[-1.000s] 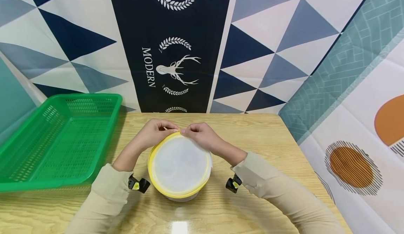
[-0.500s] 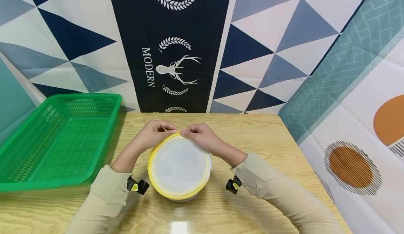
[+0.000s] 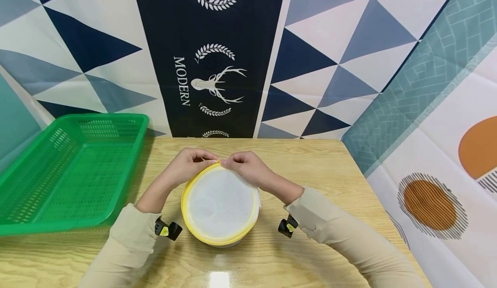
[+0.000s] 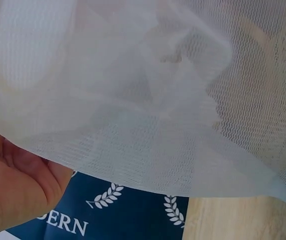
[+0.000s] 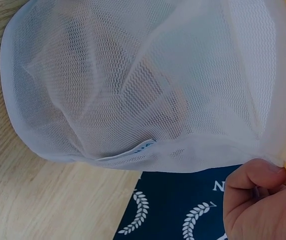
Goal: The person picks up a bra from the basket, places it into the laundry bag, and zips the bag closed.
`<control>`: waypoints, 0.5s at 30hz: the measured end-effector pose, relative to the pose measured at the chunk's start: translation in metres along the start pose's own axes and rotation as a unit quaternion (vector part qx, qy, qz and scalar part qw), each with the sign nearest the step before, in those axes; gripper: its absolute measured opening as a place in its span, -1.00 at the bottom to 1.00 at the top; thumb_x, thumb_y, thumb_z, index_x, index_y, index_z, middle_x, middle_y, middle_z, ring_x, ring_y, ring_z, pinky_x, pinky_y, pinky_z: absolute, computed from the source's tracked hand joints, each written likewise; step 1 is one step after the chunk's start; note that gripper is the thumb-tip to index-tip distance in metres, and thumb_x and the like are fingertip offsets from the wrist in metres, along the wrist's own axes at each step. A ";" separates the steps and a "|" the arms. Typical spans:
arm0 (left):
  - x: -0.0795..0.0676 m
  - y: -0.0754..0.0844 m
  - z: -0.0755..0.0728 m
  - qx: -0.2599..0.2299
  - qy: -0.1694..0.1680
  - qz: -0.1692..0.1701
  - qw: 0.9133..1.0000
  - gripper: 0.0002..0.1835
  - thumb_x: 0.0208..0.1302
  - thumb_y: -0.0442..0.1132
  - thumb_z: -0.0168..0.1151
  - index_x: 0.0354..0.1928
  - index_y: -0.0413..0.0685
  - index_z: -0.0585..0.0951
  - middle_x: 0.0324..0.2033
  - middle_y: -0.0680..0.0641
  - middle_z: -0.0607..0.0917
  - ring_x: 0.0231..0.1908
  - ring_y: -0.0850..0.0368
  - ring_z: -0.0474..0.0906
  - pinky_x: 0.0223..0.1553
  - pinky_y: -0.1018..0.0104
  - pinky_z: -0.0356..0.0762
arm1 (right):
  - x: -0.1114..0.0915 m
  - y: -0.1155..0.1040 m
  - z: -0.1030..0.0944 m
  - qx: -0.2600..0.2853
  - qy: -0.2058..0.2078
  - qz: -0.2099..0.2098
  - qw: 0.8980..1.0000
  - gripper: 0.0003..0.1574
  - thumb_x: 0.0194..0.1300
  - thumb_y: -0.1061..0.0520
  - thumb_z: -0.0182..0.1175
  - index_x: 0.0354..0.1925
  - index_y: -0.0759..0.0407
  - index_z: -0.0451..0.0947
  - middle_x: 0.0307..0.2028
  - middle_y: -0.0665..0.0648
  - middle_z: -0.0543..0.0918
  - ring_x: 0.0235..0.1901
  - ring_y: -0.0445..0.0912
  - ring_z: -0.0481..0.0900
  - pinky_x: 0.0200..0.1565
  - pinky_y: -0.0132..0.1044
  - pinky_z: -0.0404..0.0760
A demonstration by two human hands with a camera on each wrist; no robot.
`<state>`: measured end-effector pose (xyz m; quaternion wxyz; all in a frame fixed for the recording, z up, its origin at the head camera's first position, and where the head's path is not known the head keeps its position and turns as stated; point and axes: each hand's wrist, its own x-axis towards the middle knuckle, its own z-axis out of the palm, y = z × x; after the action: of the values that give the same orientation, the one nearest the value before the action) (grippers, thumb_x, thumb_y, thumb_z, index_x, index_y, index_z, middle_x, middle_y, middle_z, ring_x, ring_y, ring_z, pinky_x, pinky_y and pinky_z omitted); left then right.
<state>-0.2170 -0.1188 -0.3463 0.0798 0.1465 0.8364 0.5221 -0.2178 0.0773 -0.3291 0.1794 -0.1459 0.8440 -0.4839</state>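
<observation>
A round white mesh laundry bag [image 3: 221,206] with a yellow zipper edge [image 3: 185,212] stands over the table in the head view, its flat round end facing up. At its far edge my left hand [image 3: 192,166] pinches the yellow edging between thumb and fingers. Right beside it, my right hand [image 3: 248,167] pinches the same edging, the two sets of fingertips nearly meeting. The sheer mesh side [image 4: 132,100] fills most of the left wrist view. A small label with blue letters [image 5: 144,147] shows through the mesh near the lower seam in the right wrist view.
To the left stands a green plastic basket [image 3: 126,180] with perforated walls. The wooden table [image 3: 310,180] ends at a patterned wall covering [image 3: 217,85] behind and at another patterned cloth [image 3: 435,219] on the right. Each wrist carries a small black camera [image 3: 287,226].
Both hands keep their pinch at the same place on the bag's edge. The head view has shifted very slightly.
</observation>
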 end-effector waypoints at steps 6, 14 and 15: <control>0.001 -0.001 -0.001 -0.003 -0.001 0.001 1.000 -0.81 0.17 -0.19 0.14 -0.20 -0.03 0.63 -0.25 -0.07 0.63 -0.40 0.10 0.49 -0.38 0.37 0.51 | -0.007 -0.011 0.000 0.013 0.001 -0.004 1.000 -0.66 0.24 0.00 0.05 -0.31 0.25 0.59 -0.13 0.13 0.60 -0.60 -0.24 0.49 -0.56 -0.41 0.50; 0.000 -0.002 -0.002 -0.003 0.003 0.013 1.000 -0.82 0.18 -0.21 0.13 -0.21 -0.05 0.64 -0.25 -0.07 0.63 -0.34 0.11 0.50 -0.34 0.35 0.52 | -0.019 -0.025 0.001 0.010 0.009 -0.008 1.000 -0.66 0.28 0.07 -0.01 -0.34 0.32 0.56 -0.02 0.15 0.56 -0.56 -0.28 0.48 -0.58 -0.46 0.44; 0.000 -0.002 -0.002 -0.006 0.003 0.015 1.000 -0.82 0.18 -0.21 0.13 -0.21 -0.05 0.64 -0.24 -0.07 0.63 -0.32 0.11 0.51 -0.34 0.35 0.53 | -0.016 -0.021 0.002 0.011 0.010 -0.009 1.000 -0.65 0.28 0.06 0.00 -0.35 0.31 0.57 -0.03 0.14 0.57 -0.57 -0.27 0.48 -0.58 -0.45 0.45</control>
<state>-0.2180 -0.1217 -0.3475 0.0706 0.1570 0.8313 0.5285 -0.2009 0.0723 -0.3086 0.1685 -0.1468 0.8390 -0.4962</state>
